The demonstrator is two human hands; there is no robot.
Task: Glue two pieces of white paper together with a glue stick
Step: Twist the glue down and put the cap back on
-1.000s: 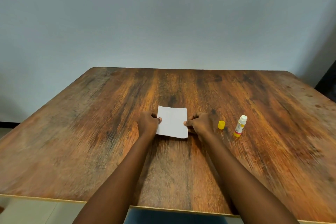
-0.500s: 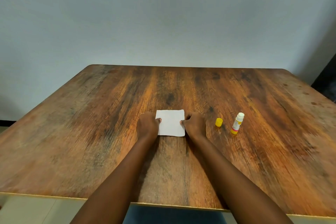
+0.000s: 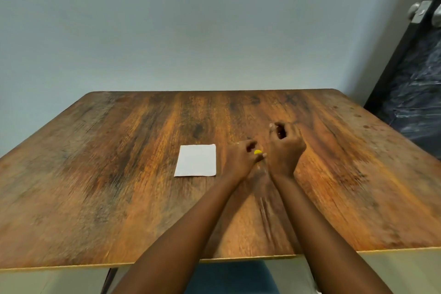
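White paper (image 3: 195, 160): single visible rectangle, flat on the wooden worktop (image 3: 95, 174), near its middle, just beside the left hand (image 3: 241, 159) but apart from it.
Pale wall (image 3: 191, 31): plain, behind the far edge.
Worktop: brown, streaked grain, rounded far corners.
Dark door (image 3: 417, 79): far right, metal handle fitting (image 3: 421, 13) near the top.
Right hand (image 3: 285, 148): close beside the left and a little farther away, fingers curled into a fist; contents hidden, cannot tell whether anything is gripped.
Left hand: fingers curled, pinching the yellow cap (image 3: 257, 152).
Yellow cap: small, showing at the left fingertips, between the two hands.
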